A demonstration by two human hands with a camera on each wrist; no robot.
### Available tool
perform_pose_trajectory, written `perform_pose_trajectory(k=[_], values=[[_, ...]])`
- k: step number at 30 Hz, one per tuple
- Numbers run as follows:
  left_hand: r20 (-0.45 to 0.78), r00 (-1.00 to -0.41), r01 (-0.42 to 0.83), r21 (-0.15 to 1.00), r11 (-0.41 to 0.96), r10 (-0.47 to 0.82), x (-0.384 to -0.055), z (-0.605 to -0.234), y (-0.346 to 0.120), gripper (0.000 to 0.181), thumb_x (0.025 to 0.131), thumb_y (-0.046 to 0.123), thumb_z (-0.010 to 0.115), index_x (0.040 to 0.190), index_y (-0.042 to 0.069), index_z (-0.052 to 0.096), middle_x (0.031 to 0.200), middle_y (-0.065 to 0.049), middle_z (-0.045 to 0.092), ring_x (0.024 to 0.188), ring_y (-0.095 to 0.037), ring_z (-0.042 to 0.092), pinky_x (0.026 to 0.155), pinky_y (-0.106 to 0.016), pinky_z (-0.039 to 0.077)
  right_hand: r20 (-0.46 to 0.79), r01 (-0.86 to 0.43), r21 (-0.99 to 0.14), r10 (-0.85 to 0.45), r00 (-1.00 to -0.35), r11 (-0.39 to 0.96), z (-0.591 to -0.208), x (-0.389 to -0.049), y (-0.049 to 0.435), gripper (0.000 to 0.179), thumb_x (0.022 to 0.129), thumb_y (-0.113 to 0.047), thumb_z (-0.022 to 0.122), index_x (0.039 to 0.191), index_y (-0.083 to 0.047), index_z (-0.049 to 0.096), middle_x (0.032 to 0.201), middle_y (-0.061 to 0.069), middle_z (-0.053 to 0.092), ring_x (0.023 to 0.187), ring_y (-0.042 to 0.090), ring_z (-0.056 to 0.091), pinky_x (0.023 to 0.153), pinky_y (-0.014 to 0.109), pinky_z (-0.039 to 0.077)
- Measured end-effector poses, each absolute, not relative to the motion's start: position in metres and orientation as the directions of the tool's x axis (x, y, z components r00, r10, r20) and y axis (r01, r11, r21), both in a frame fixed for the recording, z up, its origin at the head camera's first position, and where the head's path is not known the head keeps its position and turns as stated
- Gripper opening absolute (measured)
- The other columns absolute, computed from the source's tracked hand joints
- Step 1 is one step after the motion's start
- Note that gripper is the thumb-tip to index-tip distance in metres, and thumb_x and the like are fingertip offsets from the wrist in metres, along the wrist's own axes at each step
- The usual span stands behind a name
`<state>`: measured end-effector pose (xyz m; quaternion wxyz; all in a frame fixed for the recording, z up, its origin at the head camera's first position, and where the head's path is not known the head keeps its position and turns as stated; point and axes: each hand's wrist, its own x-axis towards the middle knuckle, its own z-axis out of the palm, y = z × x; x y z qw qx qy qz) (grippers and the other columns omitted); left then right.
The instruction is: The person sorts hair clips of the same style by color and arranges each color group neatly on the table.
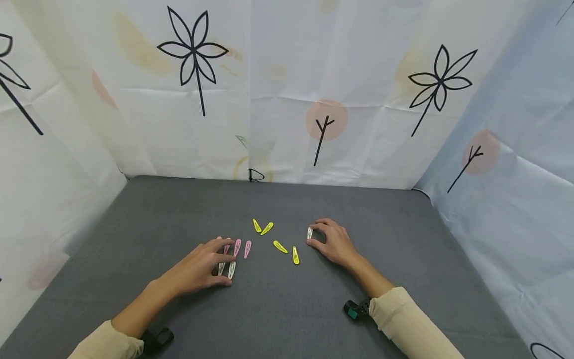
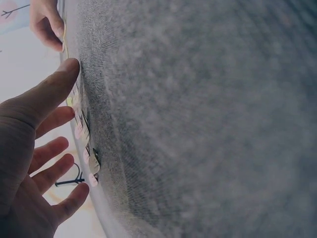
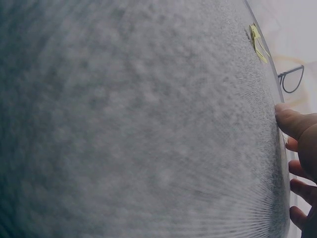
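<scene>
In the head view my left hand (image 1: 204,264) reaches over a group of pink and white snap hair clips, its fingers spread and partly covering them. Two white hair clips, one of them a white clip (image 1: 231,269), lie between its thumb and fingers. Beside the fingertips are a pink hair clip (image 1: 237,247) and another pink clip (image 1: 247,249). The left wrist view shows the left hand (image 2: 29,148) with fingers apart, holding nothing. Farther right, my right hand (image 1: 334,243) pinches a white hair clip (image 1: 310,233) between thumb and forefinger at the table surface.
Between the hands lie several yellow hair clips: two at the back, including a yellow clip (image 1: 266,228), and two nearer, including another yellow clip (image 1: 296,255). The grey cloth-covered table (image 1: 278,319) is bordered by white patterned curtains (image 1: 287,99).
</scene>
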<state>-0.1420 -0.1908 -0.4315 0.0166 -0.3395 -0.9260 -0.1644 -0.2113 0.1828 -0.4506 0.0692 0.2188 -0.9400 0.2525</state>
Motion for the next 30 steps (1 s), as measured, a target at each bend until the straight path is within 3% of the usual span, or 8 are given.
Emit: perform_pose_trajectory(k=[8, 14, 30], values=[[0.207, -0.777, 0.629, 0.292, 0.72, 0.595, -0.1414, -0.4334, -0.1945, 0.054, 0.074, 0.042, 0.086, 0.116, 0.01, 0.075, 0.138, -0.016, 0.056, 0.127, -0.038, 0.051, 0.092, -0.062, 0.044, 0.255, -0.458, -0.439, -0.382, -0.889, 0.773, -0.4496, -0.212, 0.182, 0.045, 0.087, -0.03, 0.078, 0.123, -0.005, 0.068, 0.131, 0.017, 0.06, 0.125, 0.035, 0.053, 0.102, 0.061, 0.034], [0.236, -0.768, 0.64, 0.27, 0.719, 0.595, -0.139, -0.4368, -0.1953, 0.049, 0.075, 0.042, 0.085, 0.111, 0.009, 0.077, 0.135, -0.017, 0.058, 0.127, -0.042, 0.051, 0.09, -0.063, 0.045, 0.256, -0.462, -0.44, -0.385, -0.887, 0.77, -0.4498, -0.2114, 0.1825, 0.045, 0.087, -0.029, 0.078, 0.123, -0.004, 0.068, 0.131, 0.017, 0.06, 0.125, 0.035, 0.053, 0.102, 0.061, 0.034], [0.181, -0.79, 0.612, 0.281, 0.739, 0.586, -0.1385, -0.4365, -0.1943, 0.051, 0.075, 0.042, 0.085, 0.115, 0.011, 0.076, 0.139, -0.017, 0.055, 0.131, -0.042, 0.048, 0.094, -0.063, 0.043, 0.24, -0.445, -0.452, -0.374, -0.896, 0.773, -0.4508, -0.2119, 0.1822, 0.045, 0.087, -0.029, 0.078, 0.124, -0.005, 0.068, 0.132, 0.017, 0.059, 0.125, 0.036, 0.053, 0.103, 0.06, 0.034]])
